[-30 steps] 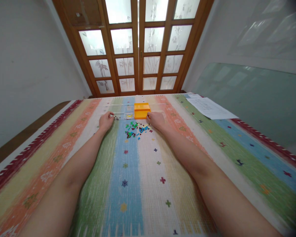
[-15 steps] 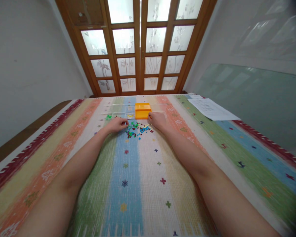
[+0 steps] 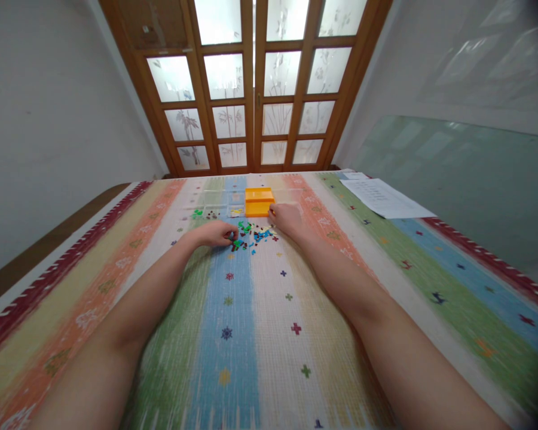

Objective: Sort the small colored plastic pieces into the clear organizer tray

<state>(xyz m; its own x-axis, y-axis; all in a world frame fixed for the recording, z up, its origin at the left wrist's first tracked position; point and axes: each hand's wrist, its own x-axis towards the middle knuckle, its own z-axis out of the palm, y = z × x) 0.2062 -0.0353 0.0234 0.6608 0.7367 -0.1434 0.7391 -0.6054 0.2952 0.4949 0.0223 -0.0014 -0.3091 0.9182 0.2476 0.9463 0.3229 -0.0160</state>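
A loose pile of small coloured pieces (image 3: 262, 234), green, blue, dark red and pale yellow, lies on the striped cloth. At the pile's left edge is my left hand (image 3: 218, 233), its thumb and fingers pinched together low over the pieces; whatever is between them is too small to tell. My right hand (image 3: 286, 216) rests by the front right corner of an orange box (image 3: 259, 208), fingers closed and partly hidden. Left of that box is a clear compartment tray (image 3: 222, 194), where green pieces (image 3: 198, 212), brown pieces (image 3: 213, 214) and yellow pieces (image 3: 237, 211) sit in separate groups.
The striped tablecloth (image 3: 269, 334) covers the table. White printed sheets (image 3: 383, 198) lie at the right. Beyond the far edge stand wooden doors with glass panes (image 3: 278, 119). A pale green glass panel (image 3: 466, 167) leans at the right wall.
My left hand has moved slightly right and toward me, from beside the tray to the pile's left edge, uncovering the brown pieces. My right hand has stayed by the orange box.
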